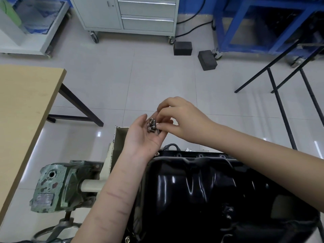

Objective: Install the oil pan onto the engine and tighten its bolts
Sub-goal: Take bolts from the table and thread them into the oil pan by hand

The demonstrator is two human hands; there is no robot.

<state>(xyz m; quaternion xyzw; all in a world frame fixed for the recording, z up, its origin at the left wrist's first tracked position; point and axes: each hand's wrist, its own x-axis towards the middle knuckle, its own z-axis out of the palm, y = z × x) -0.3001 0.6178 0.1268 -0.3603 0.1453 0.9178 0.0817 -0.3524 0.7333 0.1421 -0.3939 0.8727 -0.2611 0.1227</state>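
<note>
A person's two bare hands met above a glossy black oil pan (201,186), which sat low in the view on the engine, just right of a worn green gearbox (57,188) on the engine stand. The left hand (142,135) was turned palm up, its fingers relaxed and slightly cupped, with a small cluster of silver bolts (151,126) resting in the palm. The right hand (180,118) reached in from the right, its fingertips curled and pinching one of those bolts from the pile. A wooden table (22,109) stood at the left. Across the pale tiled floor were a grey drawer cabinet (126,13) on casters, two dark blocks (182,48) and a blue metal frame (263,25).
</note>
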